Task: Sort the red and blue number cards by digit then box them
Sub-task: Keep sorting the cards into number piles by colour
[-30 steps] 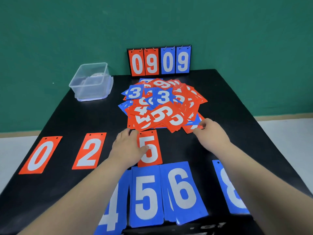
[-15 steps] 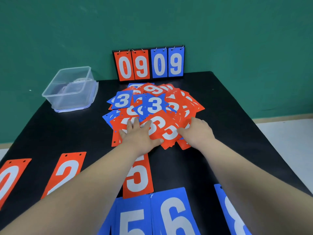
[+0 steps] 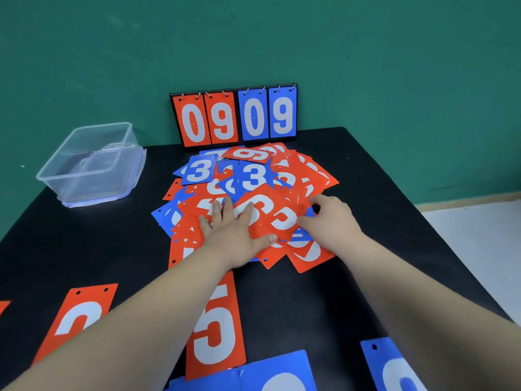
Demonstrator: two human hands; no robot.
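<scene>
Left hand [image 3: 235, 235] flat on the card pile [image 3: 253, 176]; right hand [image 3: 331, 221] curls at a red card [image 3: 282, 218] between them, grip unclear.

even bright light, soft shadows, slight blur, wide-angle edge bending
</scene>
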